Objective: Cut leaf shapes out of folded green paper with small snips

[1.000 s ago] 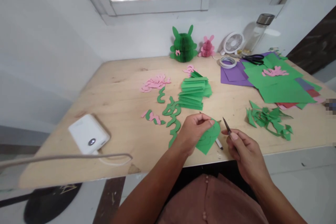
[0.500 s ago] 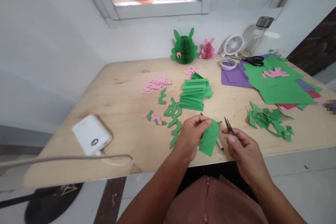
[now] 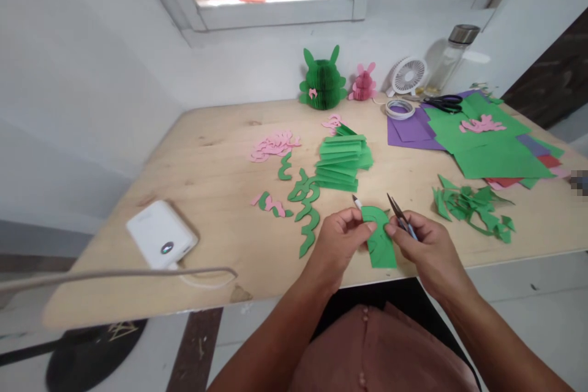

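Note:
My left hand [image 3: 342, 239] pinches the left edge of a green paper piece [image 3: 381, 251], rounded at the top and marked with faint wavy lines. Scissors [image 3: 400, 217] sit in my right hand [image 3: 425, 245], blades pointing up and to the left; its thumb and finger also touch the paper's right edge. A pen-like tool [image 3: 356, 201] lies on the table, partly hidden behind the paper and my left hand. Wavy green cutouts [image 3: 307, 220] lie to the left of my hands, and folded green strips [image 3: 340, 162] lie beyond them.
Green scraps [image 3: 473, 208] lie right of my hands, with coloured paper sheets [image 3: 500, 156] behind. Pink cutouts [image 3: 273, 146] and a white power bank [image 3: 160, 234] with a cable are at left. A green paper figure [image 3: 323, 82], small fan [image 3: 408, 76] and bottle [image 3: 448, 61] stand along the wall.
The green paper has shifted right and turned more upright. My right hand has moved left with the scissors, and its fingers now touch the paper's right edge.

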